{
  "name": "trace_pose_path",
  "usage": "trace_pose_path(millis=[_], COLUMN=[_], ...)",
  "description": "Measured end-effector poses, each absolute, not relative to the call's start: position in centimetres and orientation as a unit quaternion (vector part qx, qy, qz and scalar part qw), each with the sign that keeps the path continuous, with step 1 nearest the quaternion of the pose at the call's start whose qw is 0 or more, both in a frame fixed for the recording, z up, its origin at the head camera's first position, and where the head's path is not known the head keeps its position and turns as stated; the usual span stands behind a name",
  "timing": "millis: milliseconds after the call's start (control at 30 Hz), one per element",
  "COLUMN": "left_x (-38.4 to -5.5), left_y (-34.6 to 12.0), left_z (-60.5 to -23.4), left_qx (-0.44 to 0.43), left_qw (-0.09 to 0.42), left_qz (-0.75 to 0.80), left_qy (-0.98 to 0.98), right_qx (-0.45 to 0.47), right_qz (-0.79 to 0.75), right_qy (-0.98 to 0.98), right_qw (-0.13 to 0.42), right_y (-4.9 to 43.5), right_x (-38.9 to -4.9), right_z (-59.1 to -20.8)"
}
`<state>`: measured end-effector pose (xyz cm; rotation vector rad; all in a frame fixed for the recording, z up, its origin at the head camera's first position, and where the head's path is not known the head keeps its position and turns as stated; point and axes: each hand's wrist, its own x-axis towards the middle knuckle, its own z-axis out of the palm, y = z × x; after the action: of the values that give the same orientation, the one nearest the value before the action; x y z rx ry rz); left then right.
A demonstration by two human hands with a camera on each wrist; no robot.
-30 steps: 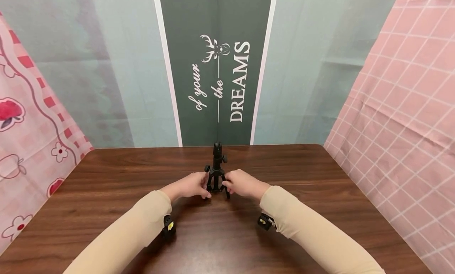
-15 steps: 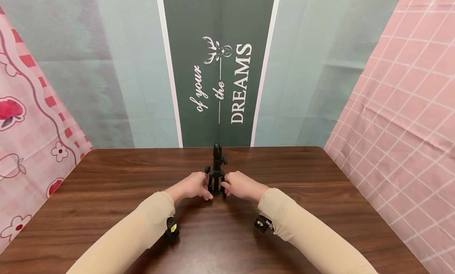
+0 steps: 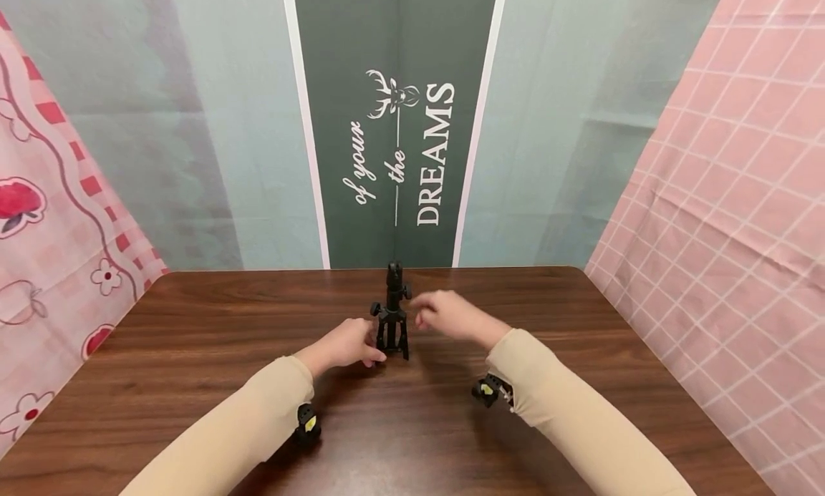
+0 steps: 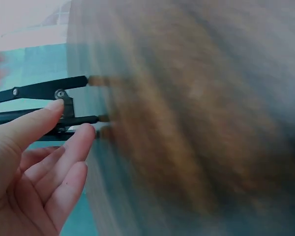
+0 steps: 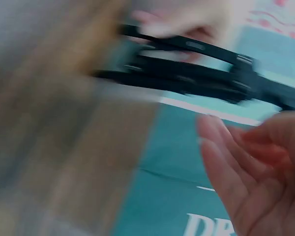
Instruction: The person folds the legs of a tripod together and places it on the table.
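Observation:
A small black tripod (image 3: 392, 293) stands upright near the back middle of the table, its legs drawn close together. Two knobs stick out from its column, one on either side. My left hand (image 3: 348, 341) holds the lower leg part from the left; in the left wrist view the thumb lies over a leg brace (image 4: 67, 105) and fingers are beneath. To the right of the column, my right hand (image 3: 451, 315) is off the tripod, level with the column just below the right knob (image 3: 407, 291). Its fingers are loosely bent around nothing in the right wrist view.
The brown wooden table (image 3: 399, 439) ends just behind the tripod, where a grey-green printed curtain (image 3: 399, 242) hangs. Pink patterned cloths (image 3: 709, 217) flank both sides. Each sleeved wrist carries a small black camera (image 3: 308, 424).
The tripod's legs have been pushed inward from a wider spread. My right hand has let go of the right leg and risen away to the right. My left hand stays at the leg.

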<state>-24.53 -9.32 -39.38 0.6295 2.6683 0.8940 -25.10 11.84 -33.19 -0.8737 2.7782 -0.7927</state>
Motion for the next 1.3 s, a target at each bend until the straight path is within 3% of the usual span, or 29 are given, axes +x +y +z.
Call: trace_pose_path(millis=[133, 233, 600, 1033, 1300], left_x=[-23.8, -23.4, -23.4, -23.0, -23.0], left_y=[-9.5, -9.6, -9.3, -9.9, -10.1], left_z=[-39.3, -39.2, -39.7, -39.7, -39.8], left_qx=[0.225, 0.235, 0.252, 0.259, 0.247], left_qw=[0.109, 0.095, 0.045, -0.082, -0.134], left_qz=[0.295, 0.296, 0.282, 0.262, 0.217], left_qy=[0.922, 0.921, 0.925, 0.926, 0.935], right_qx=[-0.250, -0.234, -0.233, -0.255, -0.251], right_qz=[-0.294, -0.269, -0.108, -0.185, -0.201], right_qy=[0.922, 0.932, 0.959, 0.938, 0.934], right_qw=[-0.032, -0.066, -0.116, -0.146, -0.155], right_y=[11.1, 9.8, 6.8, 8.1, 8.5], right_x=[-25.2, -24.9, -24.2, -24.6, -24.8], right_z=[-29.8, -28.1, -26.7, -26.3, -26.5])
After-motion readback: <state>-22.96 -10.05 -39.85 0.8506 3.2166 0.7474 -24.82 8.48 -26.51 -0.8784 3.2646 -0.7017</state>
